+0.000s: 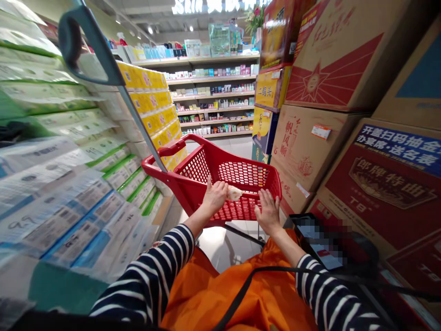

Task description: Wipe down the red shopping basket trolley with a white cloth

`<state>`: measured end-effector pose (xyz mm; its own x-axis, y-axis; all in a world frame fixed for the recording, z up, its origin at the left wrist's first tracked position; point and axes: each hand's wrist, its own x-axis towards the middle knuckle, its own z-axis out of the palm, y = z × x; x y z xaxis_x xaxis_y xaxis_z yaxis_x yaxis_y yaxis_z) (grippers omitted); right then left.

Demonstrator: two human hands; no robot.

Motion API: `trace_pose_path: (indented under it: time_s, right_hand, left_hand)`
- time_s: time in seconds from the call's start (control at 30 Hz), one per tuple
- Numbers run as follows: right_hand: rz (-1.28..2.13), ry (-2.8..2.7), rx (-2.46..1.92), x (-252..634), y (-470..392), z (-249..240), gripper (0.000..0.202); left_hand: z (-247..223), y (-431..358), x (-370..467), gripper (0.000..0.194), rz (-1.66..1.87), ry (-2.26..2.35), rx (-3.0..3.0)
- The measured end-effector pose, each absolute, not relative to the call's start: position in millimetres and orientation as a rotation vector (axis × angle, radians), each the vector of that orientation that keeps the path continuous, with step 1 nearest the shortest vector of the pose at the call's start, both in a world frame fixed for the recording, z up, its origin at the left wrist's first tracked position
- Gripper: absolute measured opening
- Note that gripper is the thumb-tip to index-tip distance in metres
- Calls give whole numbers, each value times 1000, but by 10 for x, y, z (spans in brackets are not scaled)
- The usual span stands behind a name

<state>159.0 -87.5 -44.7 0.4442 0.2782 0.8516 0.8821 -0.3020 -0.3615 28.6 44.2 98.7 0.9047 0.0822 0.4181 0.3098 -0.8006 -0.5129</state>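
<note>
A red plastic shopping cart [241, 172] stands right in front of me, its push handle [172, 149] toward the left. My left hand [216, 196] is at the cart's near rim, fingers closed on a crumpled pale cloth [234, 193] with faint orange marks. The cloth lies against the rim. On the same rim, farther right, my right hand [268, 212] has its fingers stretched out and apart, with nothing held. The cart's basket looks bare where I can see into it.
Packs with green and blue wrapping [103, 197] are stacked on the left, beside yellow cartons [151, 99]. Tall stacks of liquor boxes [310, 142] crowd the right. A grey pole with a looped handle [93, 46] slants down toward the cart. Shelves of small goods [213, 78] stand ahead.
</note>
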Motion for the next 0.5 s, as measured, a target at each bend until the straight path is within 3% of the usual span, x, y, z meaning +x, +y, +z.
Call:
trace_pose_path:
  time_s: [0.2,0.33,0.5]
  right_hand:
    - [-707,-1079,-1785,1231,-732,-216,52]
    - [-596,-1075,-1734,1220,-670,-106,54]
    - [-477,-934,-1480,1144,-571,182,61]
  left_hand:
    - [649,113,651,36,-585,-214,-2671]
    - [686,202,656,47,-691,-219,-2939]
    - [909,112,692,51,-1183,-615,-3461]
